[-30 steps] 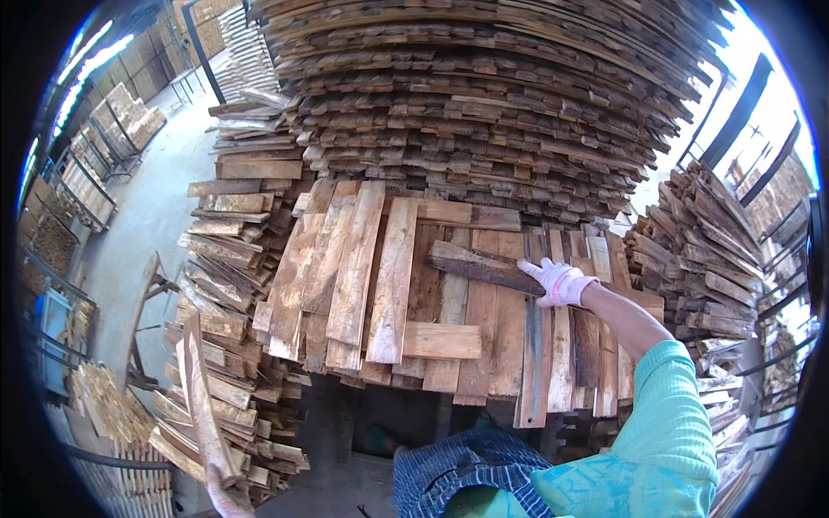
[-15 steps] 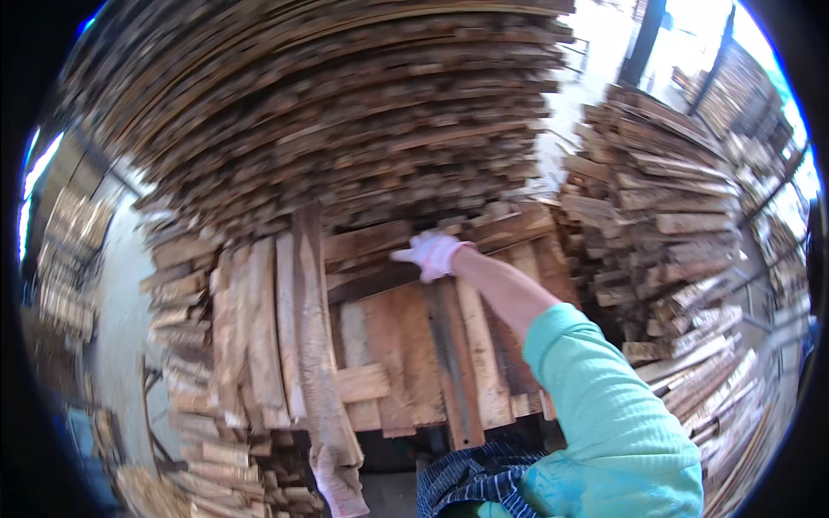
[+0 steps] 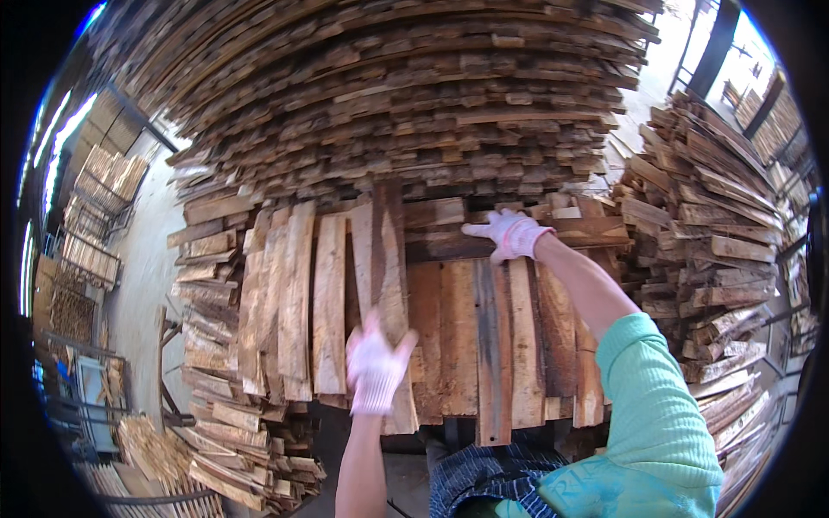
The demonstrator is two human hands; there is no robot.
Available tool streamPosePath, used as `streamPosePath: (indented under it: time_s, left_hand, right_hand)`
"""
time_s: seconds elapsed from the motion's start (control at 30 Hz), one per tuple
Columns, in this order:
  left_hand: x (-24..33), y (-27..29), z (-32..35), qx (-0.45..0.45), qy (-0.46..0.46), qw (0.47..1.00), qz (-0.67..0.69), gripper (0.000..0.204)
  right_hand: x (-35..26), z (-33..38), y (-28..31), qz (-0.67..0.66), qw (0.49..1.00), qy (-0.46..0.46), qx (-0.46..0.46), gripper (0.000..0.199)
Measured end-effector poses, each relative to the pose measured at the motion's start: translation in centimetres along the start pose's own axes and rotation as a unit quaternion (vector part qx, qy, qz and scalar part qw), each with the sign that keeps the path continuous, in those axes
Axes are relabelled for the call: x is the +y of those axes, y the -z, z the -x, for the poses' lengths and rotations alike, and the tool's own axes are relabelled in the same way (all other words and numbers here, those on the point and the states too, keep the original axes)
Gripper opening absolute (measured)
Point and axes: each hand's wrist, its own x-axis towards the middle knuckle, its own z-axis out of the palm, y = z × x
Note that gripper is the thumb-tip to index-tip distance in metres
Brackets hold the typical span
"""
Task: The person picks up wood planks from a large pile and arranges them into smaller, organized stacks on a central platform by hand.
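My left hand [image 3: 378, 367], in a white and pink knit glove, lies over the near half of a long two-toned board [image 3: 390, 268]. Its thumb is spread away from the fingers, slightly blurred, and it is not wrapped around the wood. Farther off to the right, my gloved right hand [image 3: 516, 236] rests with fingers stretched leftward over a dark crosswise board [image 3: 440, 247]. Beneath and between both hands, a layer of rough boards [image 3: 458, 337] lies side by side, their near ends uneven. One dark-streaked board [image 3: 494, 363] sticks out toward me.
A tall stack of planks [image 3: 414, 112] rises just beyond the layer. More boards are heaped on the right [image 3: 708, 224] and at the lower left [image 3: 233, 440]. A concrete floor strip [image 3: 147, 250] runs along the left, with a blue-grey frame [image 3: 91, 401] beside it.
My left hand has moved from the long board's near end up to its middle, and the board now lies among the others. My right hand stays by the crosswise board; the view has shifted.
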Motion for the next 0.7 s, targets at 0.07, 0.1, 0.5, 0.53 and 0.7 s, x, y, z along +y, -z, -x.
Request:
streamPosePath:
  time_s: [0.07,0.1,0.5,0.53,0.7]
  left_hand:
    - [2.3,-0.9,-3.5,-0.025,0.077,0.993,-0.085,0.107]
    - [3.7,-2.2,-5.2,-0.017,0.092,0.988,-0.123,0.115]
    - [-6.1,-4.7,-8.3,0.111,-0.112,0.958,0.241,0.100]
    - [-5.0,-4.2,-6.7,0.108,-0.123,0.927,0.336,0.098]
    - [-7.7,2.5,5.5,-0.080,0.097,0.805,0.580,0.084]
  right_hand:
    - [-1.0,-0.9,-0.4,0.017,1.000,0.008,-0.007,0.091]
    - [-0.3,-0.5,-0.5,0.027,1.000,0.003,-0.010,0.091]
    - [0.0,-1.9,-2.5,-0.019,0.999,-0.015,0.040,0.093]
    - [0.8,-1.4,-2.5,-0.024,0.999,-0.031,0.036,0.095]
    - [2.8,5.9,-0.3,-0.022,0.989,-0.052,0.139,0.089]
